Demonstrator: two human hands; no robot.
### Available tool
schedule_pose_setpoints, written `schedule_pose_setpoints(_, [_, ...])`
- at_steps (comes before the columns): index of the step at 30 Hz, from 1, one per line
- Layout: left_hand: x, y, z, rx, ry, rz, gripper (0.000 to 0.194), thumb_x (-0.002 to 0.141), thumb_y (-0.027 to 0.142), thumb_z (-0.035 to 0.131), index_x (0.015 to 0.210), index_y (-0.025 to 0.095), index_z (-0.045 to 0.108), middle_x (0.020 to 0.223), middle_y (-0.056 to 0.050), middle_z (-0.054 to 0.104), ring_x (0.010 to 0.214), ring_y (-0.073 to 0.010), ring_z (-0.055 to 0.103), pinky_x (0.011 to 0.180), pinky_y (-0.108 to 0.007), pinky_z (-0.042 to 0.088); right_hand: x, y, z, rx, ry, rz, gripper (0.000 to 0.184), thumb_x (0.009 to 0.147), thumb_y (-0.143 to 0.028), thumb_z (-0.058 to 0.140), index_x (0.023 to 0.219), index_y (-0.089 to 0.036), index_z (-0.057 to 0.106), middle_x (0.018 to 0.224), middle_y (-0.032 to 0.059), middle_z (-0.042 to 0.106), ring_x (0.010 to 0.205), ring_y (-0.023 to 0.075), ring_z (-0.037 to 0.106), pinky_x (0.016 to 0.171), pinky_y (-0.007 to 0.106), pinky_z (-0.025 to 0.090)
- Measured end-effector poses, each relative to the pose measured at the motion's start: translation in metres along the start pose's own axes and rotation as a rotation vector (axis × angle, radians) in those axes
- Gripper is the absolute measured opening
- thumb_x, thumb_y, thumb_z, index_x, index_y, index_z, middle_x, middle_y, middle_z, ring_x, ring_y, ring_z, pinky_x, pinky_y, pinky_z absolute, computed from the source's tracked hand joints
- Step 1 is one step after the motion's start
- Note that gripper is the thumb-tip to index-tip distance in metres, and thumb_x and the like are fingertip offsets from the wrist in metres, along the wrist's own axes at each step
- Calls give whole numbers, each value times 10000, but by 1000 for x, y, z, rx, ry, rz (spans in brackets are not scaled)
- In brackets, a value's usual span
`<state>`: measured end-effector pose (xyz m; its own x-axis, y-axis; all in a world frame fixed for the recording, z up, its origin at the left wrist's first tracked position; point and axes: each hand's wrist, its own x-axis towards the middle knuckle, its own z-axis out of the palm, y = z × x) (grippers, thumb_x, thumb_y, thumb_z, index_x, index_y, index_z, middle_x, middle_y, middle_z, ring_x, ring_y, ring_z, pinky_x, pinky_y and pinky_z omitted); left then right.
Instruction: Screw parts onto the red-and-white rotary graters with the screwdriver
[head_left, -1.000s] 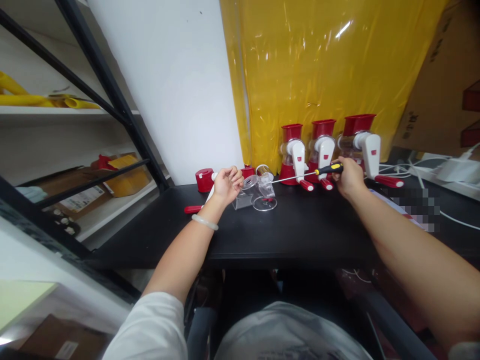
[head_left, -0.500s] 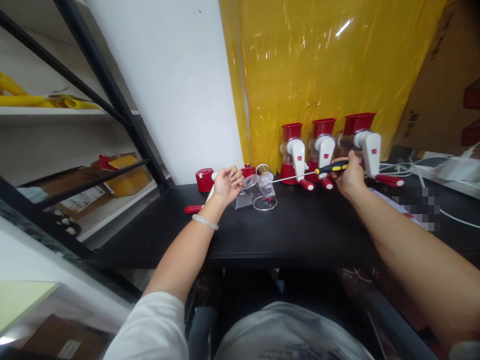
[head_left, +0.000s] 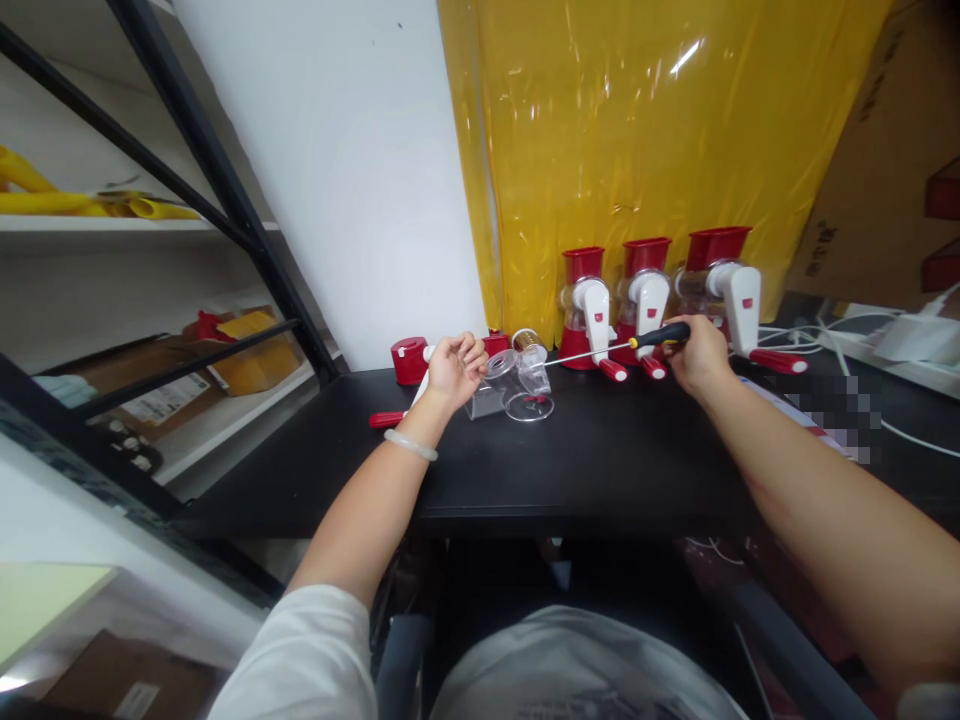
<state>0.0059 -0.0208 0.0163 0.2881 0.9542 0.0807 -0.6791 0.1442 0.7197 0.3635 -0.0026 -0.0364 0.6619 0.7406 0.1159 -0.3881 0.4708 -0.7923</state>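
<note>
A tall sheet of glossy yellow plastic film hangs behind my long black worktop, beside a black-framed rack of white shelves. Three red-and-white plastic crank graters stand upright in a row towards the back right. Left of them, in front of me, lies the clear plastic grater housing, with a shiny metal drum just behind it. My right hand grips the long screwdriver with a black-and-yellow handle, whose thin shaft slants across to the clear plastic by the drum. My left hand is half curled beside the housing; I cannot tell whether it holds it. The shaft points roughly towards that hand, so if the smooth housing shifts or the tip skids, I judge the metal could jab my fingers or scratch the plastic. My right knuckles are also near the graters; a careless swing might tip one over. As for containers, a brown cardboard carton with a white label sits on the rack, its contents unreadable, by an amber-yellow container; I can't see into the red plastic cup on the worktop's left.
</note>
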Motion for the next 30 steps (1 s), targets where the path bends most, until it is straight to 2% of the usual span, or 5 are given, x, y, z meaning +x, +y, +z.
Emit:
schedule_pose_setpoints(4, [0, 0, 0, 3, 7, 5, 390, 1009, 209, 494, 687, 241, 277, 609, 53, 291, 463, -107, 337, 473, -195, 386, -5, -3, 1, 13, -3, 47, 312, 925, -72, 461, 663, -189, 584, 516, 8, 501, 444, 101, 446, 401, 195, 376])
schedule_pose_setpoints(9, [0, 0, -1, -1, 0, 3, 385, 1009, 192, 471, 681, 242, 276, 597, 58, 275, 445, -102, 307, 464, -198, 372, -1, -1, -4, -105, -18, 11, 477, 1099, -261, 412, 661, -185, 585, 514, 33, 528, 397, 104, 443, 367, 204, 370])
schedule_pose_setpoints(15, [-1, 0, 0, -3, 1, 2, 397, 1024, 188, 460, 682, 243, 264, 587, 63, 265, 439, -99, 291, 462, -196, 355, 9, 7, -10, -167, 14, -30, 266, 983, -224, 652, 729, -203, 575, 529, -13, 523, 399, 82, 401, 342, 173, 297])
schedule_pose_setpoints(23, [0, 0, -3, -21, -10, 5, 411, 1007, 191, 499, 687, 253, 249, 591, 70, 235, 443, -103, 274, 463, -203, 340, -4, -4, 1, 107, 11, 72, 254, 817, -31, 497, 625, -164, 596, 617, 21, 550, 502, 98, 514, 417, 193, 400])
schedule_pose_setpoints(30, [2, 0, -5, -9, -14, 9, 396, 1022, 170, 410, 668, 245, 249, 584, 61, 235, 434, -100, 263, 456, -197, 336, -1, -1, -1, 42, -18, 55, 309, 942, -131, 505, 650, -177, 595, 600, 14, 538, 466, 114, 513, 425, 217, 422])
